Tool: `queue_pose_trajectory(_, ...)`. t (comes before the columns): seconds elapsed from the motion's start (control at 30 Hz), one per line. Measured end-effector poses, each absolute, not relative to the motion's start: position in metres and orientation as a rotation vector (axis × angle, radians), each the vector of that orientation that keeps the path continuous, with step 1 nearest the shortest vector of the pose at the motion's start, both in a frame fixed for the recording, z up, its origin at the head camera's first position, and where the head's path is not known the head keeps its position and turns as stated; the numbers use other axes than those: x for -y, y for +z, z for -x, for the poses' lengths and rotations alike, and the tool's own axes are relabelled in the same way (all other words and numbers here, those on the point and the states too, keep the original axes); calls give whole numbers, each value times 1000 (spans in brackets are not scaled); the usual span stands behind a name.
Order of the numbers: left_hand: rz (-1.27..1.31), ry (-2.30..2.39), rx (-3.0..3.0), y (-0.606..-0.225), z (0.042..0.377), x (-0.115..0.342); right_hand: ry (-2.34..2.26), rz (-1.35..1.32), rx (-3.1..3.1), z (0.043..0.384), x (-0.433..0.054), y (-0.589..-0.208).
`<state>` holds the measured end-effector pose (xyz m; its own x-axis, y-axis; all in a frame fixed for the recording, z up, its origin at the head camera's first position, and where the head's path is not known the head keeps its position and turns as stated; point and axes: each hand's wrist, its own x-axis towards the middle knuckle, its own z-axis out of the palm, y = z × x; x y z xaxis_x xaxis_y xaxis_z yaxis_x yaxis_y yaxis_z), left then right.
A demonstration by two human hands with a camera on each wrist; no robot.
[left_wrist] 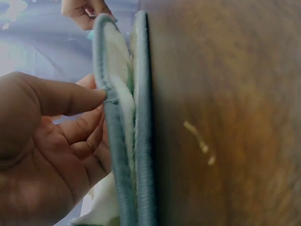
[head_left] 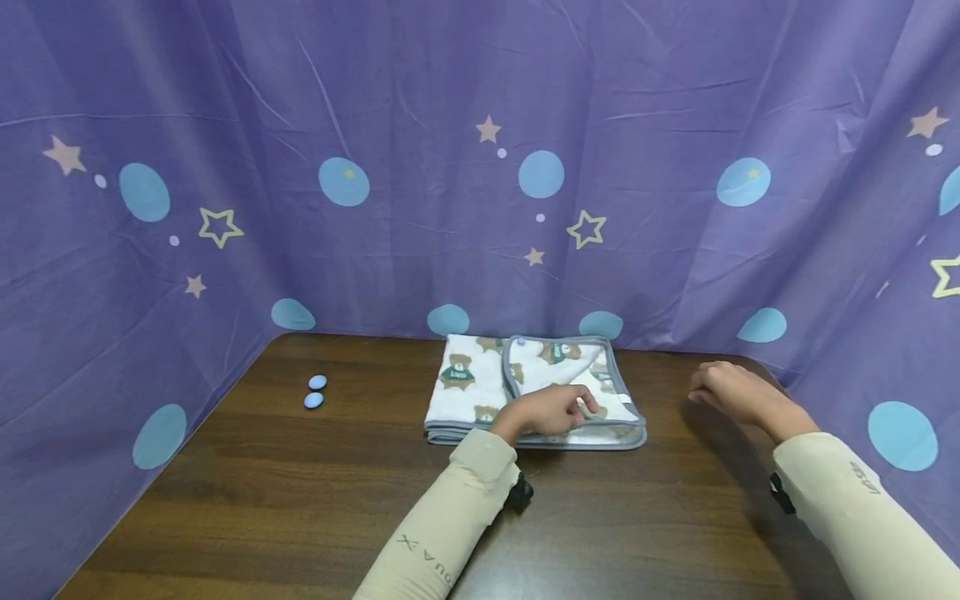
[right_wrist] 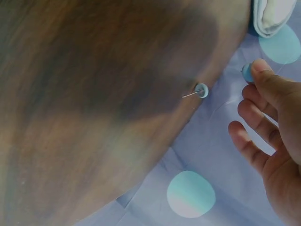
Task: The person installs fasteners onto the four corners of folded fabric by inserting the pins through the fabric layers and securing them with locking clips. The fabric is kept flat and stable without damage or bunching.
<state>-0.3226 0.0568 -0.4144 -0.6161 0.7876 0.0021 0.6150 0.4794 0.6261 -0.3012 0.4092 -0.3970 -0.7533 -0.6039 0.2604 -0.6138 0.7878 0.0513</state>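
Observation:
A folded white blanket point(head_left: 474, 400) with teddy bears and grey binding lies at the back of the table. My left hand point(head_left: 551, 409) is over its front part. In the left wrist view, the left thumb and fingers pinch the grey bound edge point(left_wrist: 112, 113) of an upper layer, raised slightly from the layer beneath. Off to the blanket's right, my right hand point(head_left: 738, 398) is above the table. Between its thumb and index finger it pinches a small round blue cap point(right_wrist: 247, 73). A blue-headed pin point(right_wrist: 201, 90) lies near the table edge, its metal needle showing.
Two round blue pieces point(head_left: 315, 391) lie on the brown wooden table point(head_left: 300, 500) at the left. Another blue dot point(head_left: 521, 340) shows at the blanket's back fold. A purple curtain point(head_left: 420, 100) with stars and circles hangs behind and beside the table.

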Motion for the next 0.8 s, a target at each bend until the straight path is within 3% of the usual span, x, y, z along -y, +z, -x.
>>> queue_pose_trajectory(0.8, -1338, 1122, -2281, -412, 338, -46, 125, -954, 2715, 305, -379, -381)
